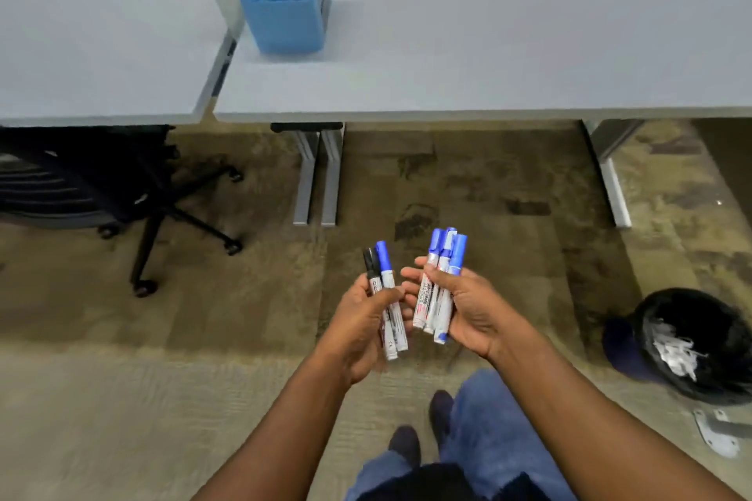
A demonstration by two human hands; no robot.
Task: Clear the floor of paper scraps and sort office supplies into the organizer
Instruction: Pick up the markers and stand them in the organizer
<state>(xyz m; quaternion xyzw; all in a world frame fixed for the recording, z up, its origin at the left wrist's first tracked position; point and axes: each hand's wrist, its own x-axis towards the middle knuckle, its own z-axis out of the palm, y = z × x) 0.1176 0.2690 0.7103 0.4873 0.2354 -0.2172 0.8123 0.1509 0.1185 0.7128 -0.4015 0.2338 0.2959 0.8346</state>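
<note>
Left hand (368,319) clenches two markers (386,297) mid-barrel, caps above the grip; right hand (460,309) grasps a bundle of markers (441,289) likewise; light, stiff, smooth barrels, likely to slip; blue organizer (287,2) on the worktop (488,53), well ahead.

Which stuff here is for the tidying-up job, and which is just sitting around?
For the job: markers in the left hand, markers in the right hand, the blue organizer on the desk, the bin with paper scraps.

Just sitting around: the office chair, the metal brackets on the carpet.
</note>
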